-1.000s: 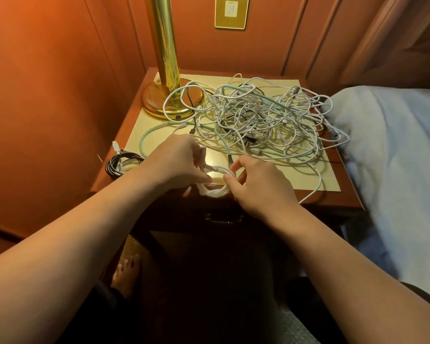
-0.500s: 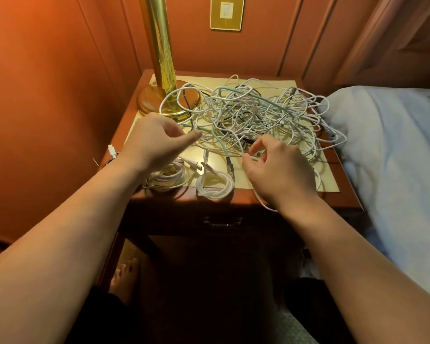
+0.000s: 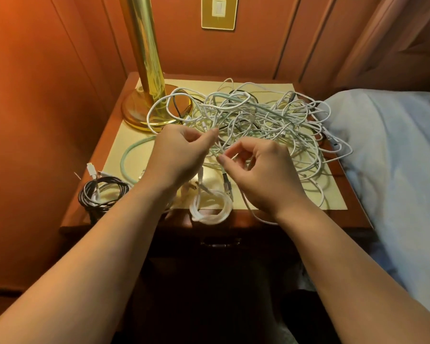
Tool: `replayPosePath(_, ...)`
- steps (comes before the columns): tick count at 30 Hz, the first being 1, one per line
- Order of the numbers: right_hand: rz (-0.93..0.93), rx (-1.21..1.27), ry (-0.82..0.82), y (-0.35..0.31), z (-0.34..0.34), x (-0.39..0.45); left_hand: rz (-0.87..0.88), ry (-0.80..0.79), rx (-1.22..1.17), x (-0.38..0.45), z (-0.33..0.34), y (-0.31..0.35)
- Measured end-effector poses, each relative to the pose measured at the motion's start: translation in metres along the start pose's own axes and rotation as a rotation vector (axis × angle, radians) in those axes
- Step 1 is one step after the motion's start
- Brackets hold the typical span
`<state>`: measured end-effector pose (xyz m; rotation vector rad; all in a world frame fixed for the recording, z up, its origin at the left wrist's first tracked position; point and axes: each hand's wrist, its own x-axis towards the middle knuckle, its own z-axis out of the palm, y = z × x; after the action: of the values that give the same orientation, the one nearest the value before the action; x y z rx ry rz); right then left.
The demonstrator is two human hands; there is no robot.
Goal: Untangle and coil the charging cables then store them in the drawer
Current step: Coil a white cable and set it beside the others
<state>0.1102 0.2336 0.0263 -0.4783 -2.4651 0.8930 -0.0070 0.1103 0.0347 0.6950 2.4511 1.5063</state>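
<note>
While the coiled white cable lies at the front edge of the surface, released since a second ago, both hands have moved up to the near edge of the tangled cables. From the head view, the left hand has its fingers curled, thumb and forefinger closed on a thin white strand at the tangle's left side; half a second ago it hovered open-fingered. The right hand now pinches a cable end between thumb and forefinger, its other fingers curled loosely. A coiled black cable sits at the front left corner, and a pale green cable loops beside it. The tangle fills the back half beside the brass lamp. The drawer below is closed. A bed lies to the right.
</note>
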Motion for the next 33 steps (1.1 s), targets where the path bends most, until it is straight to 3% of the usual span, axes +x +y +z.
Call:
replayPosePath(5, -0.033, 0.091, -0.064, 0.002, -0.007, 0.011, -0.380, -0.072, -0.424, 0.018, 0.002, 0.008)
replayPosePath(11, 0.085, -0.073, -0.304, 0.019, -0.016, 0.017, -0.324, -0.079, -0.716, 0.023, -0.005, 0.021)
replayPosePath(13, 0.157, -0.040, -0.270, 0.028, -0.026, 0.016, -0.345, -0.077, -0.794, 0.021, -0.007, 0.023)
replayPosePath(18, 0.428, 0.060, -0.189, 0.044, -0.064, 0.018, -0.350, -0.102, -0.767, 0.012, -0.007, 0.025)
replayPosePath(22, 0.522, -0.273, 0.013, 0.062, -0.084, 0.016, -0.335, -0.126, -0.749, 0.007, -0.004, 0.029)
replayPosePath(25, 0.671, -0.467, -0.138, 0.066, -0.096, 0.011, -0.343, -0.134, -0.722, 0.006, -0.002, 0.031)
replayPosePath(27, 0.746, -0.460, -0.266, 0.064, -0.101, 0.009, -0.357, -0.128, -0.709, 0.007, 0.001, 0.031)
replayPosePath(33, 0.762, -0.320, -0.317, 0.069, -0.104, 0.003, -0.366, -0.165, -0.711, 0.005, 0.015, 0.036)
